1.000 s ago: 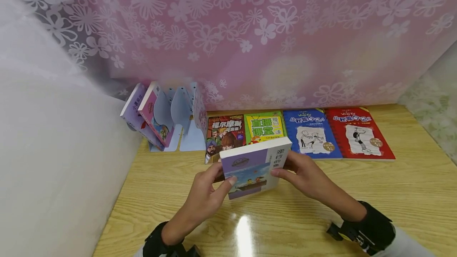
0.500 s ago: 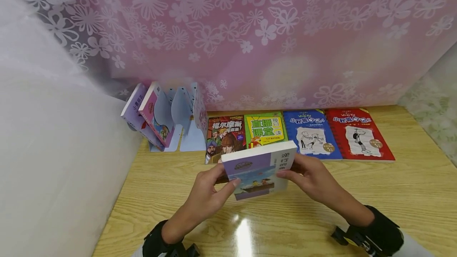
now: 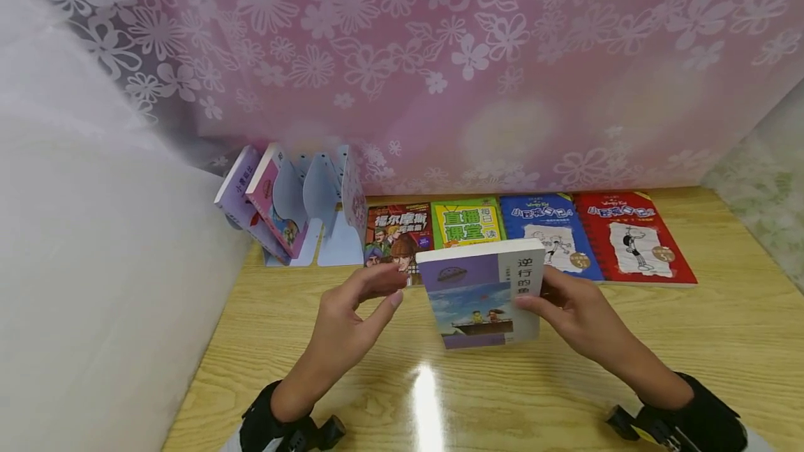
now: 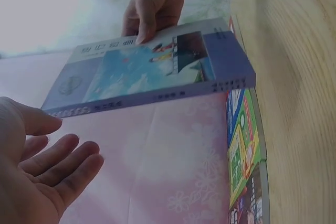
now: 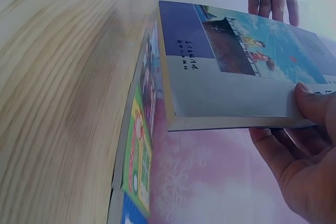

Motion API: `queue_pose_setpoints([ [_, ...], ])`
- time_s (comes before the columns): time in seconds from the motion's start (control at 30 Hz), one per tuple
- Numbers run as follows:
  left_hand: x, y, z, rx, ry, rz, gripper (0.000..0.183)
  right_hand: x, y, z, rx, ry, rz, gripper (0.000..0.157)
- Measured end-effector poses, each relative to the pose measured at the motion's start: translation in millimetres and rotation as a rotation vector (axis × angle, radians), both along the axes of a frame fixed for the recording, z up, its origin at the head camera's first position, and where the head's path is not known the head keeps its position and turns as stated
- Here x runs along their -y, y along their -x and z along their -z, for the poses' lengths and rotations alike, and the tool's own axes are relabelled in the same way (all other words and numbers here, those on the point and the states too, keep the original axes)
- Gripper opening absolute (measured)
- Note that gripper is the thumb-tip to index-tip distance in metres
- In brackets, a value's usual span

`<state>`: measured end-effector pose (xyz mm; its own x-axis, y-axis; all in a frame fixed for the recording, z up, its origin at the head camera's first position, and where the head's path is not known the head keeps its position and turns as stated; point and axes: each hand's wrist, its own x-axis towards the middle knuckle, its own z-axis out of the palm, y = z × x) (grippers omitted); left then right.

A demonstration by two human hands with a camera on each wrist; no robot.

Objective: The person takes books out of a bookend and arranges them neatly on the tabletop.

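A purple and white book (image 3: 480, 298) with a picture of two figures on a boat is held above the table, tilted with its cover toward me. My right hand (image 3: 574, 309) grips its right edge, thumb on the cover and fingers behind; the right wrist view shows the same hold on the book (image 5: 226, 72). To the left of the book is my left hand (image 3: 352, 323), its fingers spread apart and holding nothing. In the left wrist view a gap shows between the left hand (image 4: 50, 166) and the book's spine.
A light blue bookend rack (image 3: 320, 194) stands at the back left, with a purple book (image 3: 241, 190) and a pink book (image 3: 276, 208) leaning in it. Along the wall lie a detective comic (image 3: 398, 229), a green book (image 3: 467, 222), a blue book (image 3: 549, 229) and a red book (image 3: 634, 232).
My left hand has let go of the book and drawn back to the left. My right hand has carried the book a little to the right.
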<state>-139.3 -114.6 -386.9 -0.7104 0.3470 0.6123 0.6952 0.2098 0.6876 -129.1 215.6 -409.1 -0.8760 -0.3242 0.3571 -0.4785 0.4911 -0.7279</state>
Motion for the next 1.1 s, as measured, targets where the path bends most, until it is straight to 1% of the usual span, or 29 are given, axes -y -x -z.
queue_pose_setpoints([
  [0.17, 7, 7.4, -1.1, -0.075, 0.011, -0.118, 0.041, -15, -4.6, 0.8, 0.031, -0.041, 0.082, 0.040],
  [0.3, 14, 16.6, -0.1, -0.120, 0.017, -0.193, 0.045, -27, -9.1, -1.0, 0.068, -0.088, 0.144, 0.043],
  [0.43, 21, 27.7, 3.7, -0.148, 0.033, -0.267, 0.048, -39, -12.7, -3.0, 0.093, -0.136, 0.188, 0.046],
  [0.53, 28, 35.5, 6.8, -0.166, 0.055, -0.325, 0.052, -48, -16.5, -2.9, 0.117, -0.149, 0.215, 0.046],
  [0.63, 35, 43.7, 7.2, -0.179, 0.079, -0.374, 0.057, -59, -20.4, -2.4, 0.140, -0.160, 0.237, 0.045],
  [0.7, 41, 49.4, 6.1, -0.183, 0.078, -0.402, 0.060, -67, -22.1, -2.6, 0.158, -0.170, 0.247, 0.044],
  [0.8, 50, 58.3, 3.6, -0.188, 0.040, -0.456, 0.062, -79, -23.5, -3.7, 0.175, -0.190, 0.260, 0.044],
  [0.87, 56, 62.6, 0.6, -0.175, 0.007, -0.501, 0.063, -87, -24.0, -3.8, 0.187, -0.207, 0.278, 0.046],
  [1.0, 63, 63.9, -9.6, -0.147, -0.056, -0.610, 0.062, -100, -24.7, -1.6, 0.202, -0.260, 0.321, 0.050],
  [1.1, 67, 63.7, -16.1, -0.121, -0.087, -0.662, 0.061, -108, -25.0, 1.2, 0.215, -0.300, 0.343, 0.053],
])
